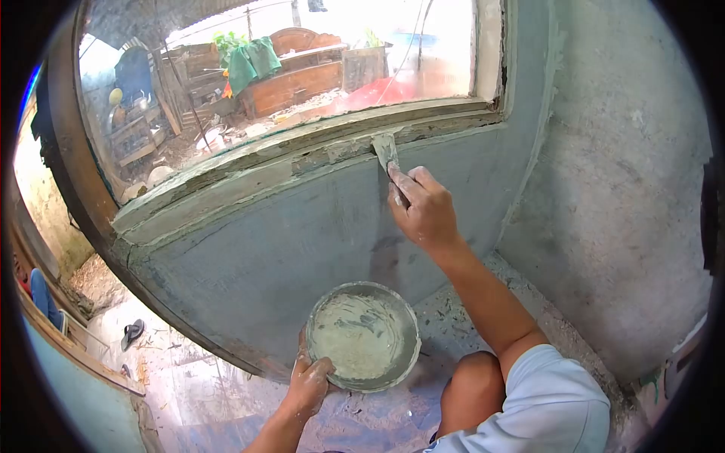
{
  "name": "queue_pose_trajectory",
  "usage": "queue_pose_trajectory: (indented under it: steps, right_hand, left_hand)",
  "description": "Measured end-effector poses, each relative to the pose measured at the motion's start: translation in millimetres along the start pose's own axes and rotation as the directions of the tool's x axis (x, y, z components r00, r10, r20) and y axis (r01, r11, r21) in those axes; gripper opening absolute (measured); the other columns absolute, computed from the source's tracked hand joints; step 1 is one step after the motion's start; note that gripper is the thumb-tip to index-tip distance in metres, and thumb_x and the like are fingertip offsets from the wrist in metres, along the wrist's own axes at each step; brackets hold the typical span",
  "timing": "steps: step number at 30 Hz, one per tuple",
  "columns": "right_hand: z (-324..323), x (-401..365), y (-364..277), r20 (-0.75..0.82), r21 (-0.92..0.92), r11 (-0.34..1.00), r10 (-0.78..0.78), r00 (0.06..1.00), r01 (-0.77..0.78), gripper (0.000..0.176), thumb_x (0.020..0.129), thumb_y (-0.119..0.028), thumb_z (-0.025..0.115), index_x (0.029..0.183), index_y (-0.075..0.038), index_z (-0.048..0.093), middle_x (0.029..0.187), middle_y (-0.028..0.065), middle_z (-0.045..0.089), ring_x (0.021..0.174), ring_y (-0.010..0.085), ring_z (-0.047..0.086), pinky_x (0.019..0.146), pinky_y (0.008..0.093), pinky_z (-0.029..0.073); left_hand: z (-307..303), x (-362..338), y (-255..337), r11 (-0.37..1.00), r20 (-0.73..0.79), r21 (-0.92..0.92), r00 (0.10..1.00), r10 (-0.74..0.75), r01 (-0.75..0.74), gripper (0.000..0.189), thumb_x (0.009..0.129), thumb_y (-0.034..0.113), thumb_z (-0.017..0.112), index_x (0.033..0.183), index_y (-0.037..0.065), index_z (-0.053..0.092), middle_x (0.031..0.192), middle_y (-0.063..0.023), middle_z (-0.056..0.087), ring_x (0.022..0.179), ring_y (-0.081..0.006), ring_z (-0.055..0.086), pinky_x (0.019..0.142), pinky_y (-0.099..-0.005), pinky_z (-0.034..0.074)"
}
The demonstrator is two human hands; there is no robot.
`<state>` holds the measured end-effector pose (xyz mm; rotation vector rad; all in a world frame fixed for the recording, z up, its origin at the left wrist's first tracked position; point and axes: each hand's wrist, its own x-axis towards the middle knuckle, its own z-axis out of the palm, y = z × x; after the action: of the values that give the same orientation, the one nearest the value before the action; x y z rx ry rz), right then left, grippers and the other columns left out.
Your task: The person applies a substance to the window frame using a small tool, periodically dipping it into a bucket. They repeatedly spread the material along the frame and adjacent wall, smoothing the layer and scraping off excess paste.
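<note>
Facing a grey wall (249, 264) below 1 window (294, 75). Grasping 1 bowl (414, 336) by its rim in the left hand (310, 381), containing pale paste (359, 351). Clenching 1 smeared scraper (385, 149) in the right hand (425, 208), touching the ledge (226, 178).

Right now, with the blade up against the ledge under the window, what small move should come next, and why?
Probably a light stroke of the putty knife along the ledge by the right hand: the blade carries pale paste and meets the ledge, which looks patchy beside it. The left hand already holds the bowl steady below.
</note>
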<state>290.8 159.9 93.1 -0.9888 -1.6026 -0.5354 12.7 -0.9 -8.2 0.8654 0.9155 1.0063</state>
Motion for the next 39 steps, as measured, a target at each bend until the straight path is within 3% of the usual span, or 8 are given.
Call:
queue_pose_trajectory:
  steps: [3,9,17,19,31,35,38,39]
  right_hand:
    - [-13,1,-8,0.048,-0.025,1.0,0.021,0.999,-0.02,0.031,0.087,-0.004,0.074,0.117,-0.002,0.076,0.081,0.01,0.06,0.062,0.0254,0.062,0.058,0.0367,0.05]
    - [-12,6,-6,-0.029,-0.009,1.0,0.008,1.0,-0.009,0.03,0.087,-0.008,0.073,0.117,-0.004,0.076,0.083,0.0103,0.06,0.064,0.0302,0.065,0.058,0.0411,0.055]
    - [-19,6,0,-0.001,0.0,0.998,0.063,0.998,-0.063,0.03,0.087,-0.008,0.073,0.117,-0.004,0.076,0.083,0.0111,0.06,0.064,0.0313,0.065,0.058,0.0421,0.054]
    - [-15,7,10,-0.003,-0.022,1.0,-0.008,1.0,0.008,0.031,0.086,-0.003,0.073,0.116,-0.001,0.076,0.081,0.0118,0.061,0.065,0.028,0.062,0.059,0.039,0.05]
    - [-30,1,19,0.046,0.001,0.998,0.061,0.997,-0.061,0.029,0.088,-0.006,0.072,0.117,-0.002,0.075,0.086,0.0124,0.064,0.068,0.0332,0.065,0.062,0.0416,0.054]
    - [-47,8,14,-0.098,0.024,0.999,0.031,0.995,-0.029,0.033,0.087,0.0,0.074,0.12,-0.002,0.075,0.088,0.0113,0.066,0.068,0.0278,0.063,0.061,0.0354,0.052]
    - [-52,20,20,-0.076,-0.03,0.991,-0.131,0.988,0.129,0.035,0.087,0.0,0.076,0.121,-0.004,0.075,0.092,0.0113,0.067,0.075,0.0283,0.066,0.065,0.0349,0.053]
    - [-52,23,22,-0.017,-0.032,0.995,-0.092,0.996,0.092,0.035,0.088,-0.004,0.075,0.122,-0.012,0.076,0.096,0.0087,0.067,0.084,0.03,0.067,0.072,0.0393,0.054]
  left_hand:
    - [2,-1,2,1.0,-0.007,0.001,1.0,0.005,-0.005,0.089,0.079,-0.007,0.041,0.162,0.015,0.017,0.141,-0.0196,0.05,0.12,-0.0343,0.063,0.081,-0.0431,0.066]
    - [2,1,1,1.0,-0.002,0.001,1.0,0.005,-0.005,0.089,0.079,-0.008,0.04,0.162,0.015,0.015,0.142,-0.0199,0.049,0.122,-0.0358,0.063,0.082,-0.0446,0.066]
    - [2,-1,4,0.999,-0.01,0.025,1.0,-0.026,0.026,0.09,0.08,-0.008,0.041,0.162,0.017,0.014,0.143,-0.0216,0.049,0.122,-0.0372,0.062,0.081,-0.0464,0.066]
    - [0,1,0,0.999,0.0,0.017,1.0,-0.031,0.031,0.09,0.08,-0.008,0.042,0.162,0.018,0.014,0.143,-0.0217,0.049,0.122,-0.0375,0.062,0.081,-0.047,0.066]
    - [0,2,0,0.999,-0.009,0.029,0.999,-0.034,0.034,0.091,0.08,-0.007,0.041,0.163,0.019,0.013,0.143,-0.0212,0.049,0.121,-0.0382,0.063,0.078,-0.0491,0.067]
    - [0,3,1,0.997,-0.022,0.065,0.999,-0.035,0.036,0.088,0.08,-0.007,0.041,0.162,0.014,0.018,0.142,-0.0198,0.05,0.124,-0.0336,0.06,0.089,-0.0425,0.062]
    - [-3,3,-4,0.996,-0.04,0.08,0.999,-0.024,0.027,0.086,0.08,-0.008,0.042,0.161,0.01,0.022,0.141,-0.0178,0.051,0.124,-0.0282,0.058,0.096,-0.0361,0.054]
    - [-2,3,-4,0.995,-0.055,0.097,0.998,-0.031,0.036,0.084,0.08,-0.008,0.042,0.16,0.009,0.024,0.14,-0.0168,0.051,0.123,-0.0256,0.056,0.099,-0.0332,0.05]
